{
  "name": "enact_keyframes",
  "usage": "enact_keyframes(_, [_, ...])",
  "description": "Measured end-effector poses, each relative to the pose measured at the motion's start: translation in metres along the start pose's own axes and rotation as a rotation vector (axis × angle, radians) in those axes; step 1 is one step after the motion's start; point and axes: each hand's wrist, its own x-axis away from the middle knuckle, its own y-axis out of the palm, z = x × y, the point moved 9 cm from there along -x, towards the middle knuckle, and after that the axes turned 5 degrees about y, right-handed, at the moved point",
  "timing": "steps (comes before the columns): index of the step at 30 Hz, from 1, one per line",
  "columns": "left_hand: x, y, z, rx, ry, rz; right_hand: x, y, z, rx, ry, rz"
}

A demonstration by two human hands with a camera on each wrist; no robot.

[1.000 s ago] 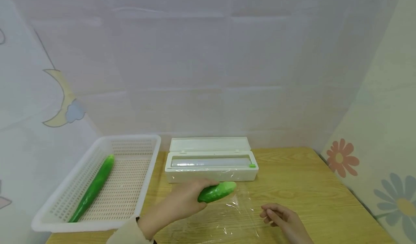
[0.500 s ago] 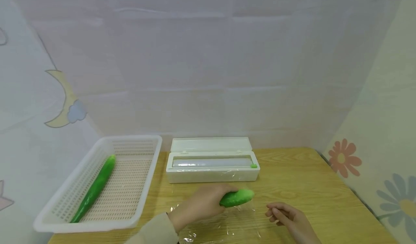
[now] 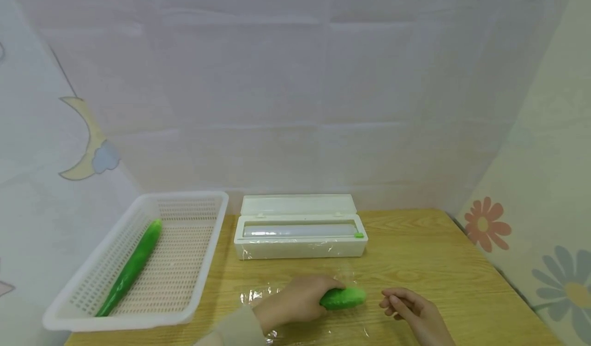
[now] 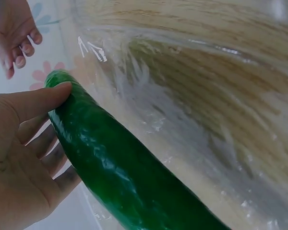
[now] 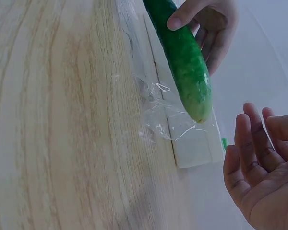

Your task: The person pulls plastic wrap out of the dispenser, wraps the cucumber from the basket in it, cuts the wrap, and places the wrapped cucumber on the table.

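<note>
A green cucumber (image 3: 342, 298) is gripped by my left hand (image 3: 302, 300), thumb on one side and fingers on the other. In the left wrist view the cucumber (image 4: 120, 163) runs diagonally, held near one end. Its pale tip (image 5: 199, 108) points toward my right hand (image 3: 413, 312), which holds nothing and has loosely bent fingers. Clear plastic wrap (image 3: 258, 296) spreads over the table below the left hand, its outline hard to make out. Behind it stands a white cling film box (image 3: 300, 250), lid raised, with the film roll (image 3: 300, 230) inside.
At the left sits a white plastic basket (image 3: 210, 253) with a second cucumber (image 3: 134, 266) lying in it. A green slider (image 3: 359, 235) is at the box's right end. The wooden table (image 3: 415, 243) meets cloth-covered walls at the back and sides.
My left hand has carried the cucumber to the right and nearer to me, down over the plastic wrap. The right hand has shifted slightly to the right, still holding nothing.
</note>
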Motion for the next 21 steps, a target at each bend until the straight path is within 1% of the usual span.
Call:
enact_keyframes(6, [0.000, 0.008, -0.005, -0.021, -0.034, 0.000, 0.002, 0.002, 0.004, -0.020, 0.036, 0.026])
enact_keyframes(13, [0.003, 0.016, -0.008, -0.020, -0.062, -0.028, 0.001, 0.007, 0.000, -0.026, -0.014, -0.004])
enact_keyframes(19, [0.005, 0.021, -0.013, -0.005, -0.085, -0.036, 0.001, 0.010, 0.006, -0.061, 0.038, -0.005])
enact_keyframes(21, [0.005, 0.023, -0.014, 0.005, -0.089, -0.041, 0.001, 0.011, 0.007, -0.066, 0.038, -0.007])
